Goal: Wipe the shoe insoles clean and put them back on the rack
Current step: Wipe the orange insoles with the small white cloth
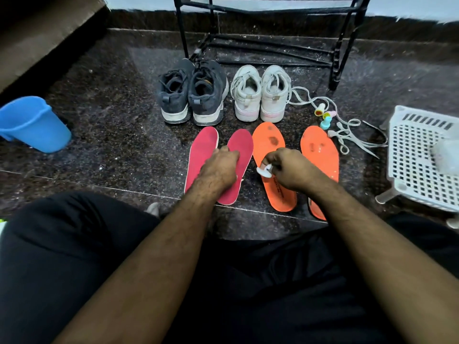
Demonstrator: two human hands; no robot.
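A person sits on a dark stone floor [104, 135], both forearms reaching forward. The left hand [219, 166] lies fingers-down across two red insoles [202, 155], its fingers [224, 151] loosely bent over the gap between them, gripping nothing that can be seen. The right hand [289, 167] hovers over the left of two stained orange insoles [320, 155], pinching a small white object [265, 170]. Beyond stand black sneakers [193, 93] and white sneakers [260, 94], loose laces [347, 130] and small bottles [325, 117] alongside. A black rack [273, 53] stands behind. A blue jug [32, 122] sits left, a white basket [422, 155] right.
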